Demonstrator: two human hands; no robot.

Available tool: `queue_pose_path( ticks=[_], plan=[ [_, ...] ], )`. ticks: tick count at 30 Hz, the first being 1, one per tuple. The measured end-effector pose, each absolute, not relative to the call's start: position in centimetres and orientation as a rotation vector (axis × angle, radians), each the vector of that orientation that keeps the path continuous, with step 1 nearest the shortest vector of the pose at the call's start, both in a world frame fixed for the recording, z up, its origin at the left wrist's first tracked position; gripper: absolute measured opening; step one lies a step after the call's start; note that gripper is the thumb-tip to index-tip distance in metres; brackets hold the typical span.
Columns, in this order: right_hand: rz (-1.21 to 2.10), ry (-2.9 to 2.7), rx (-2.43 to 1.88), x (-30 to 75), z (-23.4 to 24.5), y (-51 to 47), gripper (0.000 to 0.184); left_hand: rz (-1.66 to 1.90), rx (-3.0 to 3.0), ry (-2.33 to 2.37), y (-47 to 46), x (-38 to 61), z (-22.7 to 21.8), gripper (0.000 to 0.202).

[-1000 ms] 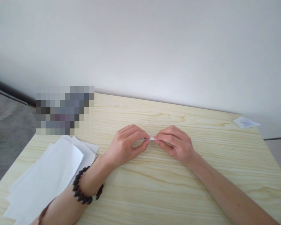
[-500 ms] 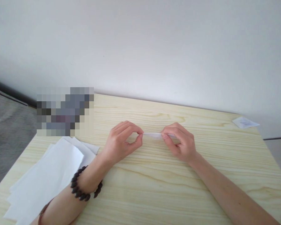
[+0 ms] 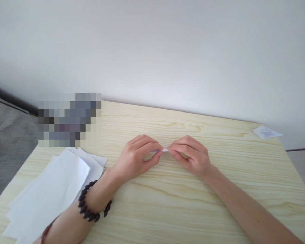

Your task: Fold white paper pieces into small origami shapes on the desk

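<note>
My left hand (image 3: 136, 156) and my right hand (image 3: 190, 154) meet fingertip to fingertip over the middle of the light wooden table (image 3: 167, 210). Both pinch a small white folded paper strip (image 3: 164, 150), of which only a short bit shows between the fingers. The hands rest low on the tabletop. A dark beaded bracelet (image 3: 93, 205) circles my left wrist.
A loose stack of white paper sheets (image 3: 51, 193) lies at the table's left front. A small folded white paper (image 3: 266, 132) sits at the far right corner. A blurred-out patch covers the far left corner. A white wall stands behind the table; grey floor lies to the left.
Half a second ago my hands were apart with the strip stretched between them. Now they have come back together, hiding most of the strip, as they were a second ago.
</note>
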State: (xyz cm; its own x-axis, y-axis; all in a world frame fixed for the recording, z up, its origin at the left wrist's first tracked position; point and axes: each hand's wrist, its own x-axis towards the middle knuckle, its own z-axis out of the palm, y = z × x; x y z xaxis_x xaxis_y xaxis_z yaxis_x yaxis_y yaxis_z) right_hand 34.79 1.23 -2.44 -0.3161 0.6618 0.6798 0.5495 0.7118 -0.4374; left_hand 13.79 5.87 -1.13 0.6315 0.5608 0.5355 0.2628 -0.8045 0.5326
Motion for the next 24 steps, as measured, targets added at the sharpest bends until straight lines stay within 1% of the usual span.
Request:
queue_pose_path(
  ticks=[6,18,24],
  plan=[
    [0.166,-2.017,-0.93,34.87,-2.54,1.19,0.017,1.07,2.454,0.646,5.8,13.89,-1.14,0.01],
    [0.155,-2.039,-0.922,34.72,-2.54,1.17,0.014,1.074,2.479,0.612,5.69,13.99,-0.9,0.009],
    [0.152,-2.03,-0.937,34.69,-2.42,1.17,0.017,1.078,2.467,0.622,5.65,13.91,-0.95,0.012]
  ],
)
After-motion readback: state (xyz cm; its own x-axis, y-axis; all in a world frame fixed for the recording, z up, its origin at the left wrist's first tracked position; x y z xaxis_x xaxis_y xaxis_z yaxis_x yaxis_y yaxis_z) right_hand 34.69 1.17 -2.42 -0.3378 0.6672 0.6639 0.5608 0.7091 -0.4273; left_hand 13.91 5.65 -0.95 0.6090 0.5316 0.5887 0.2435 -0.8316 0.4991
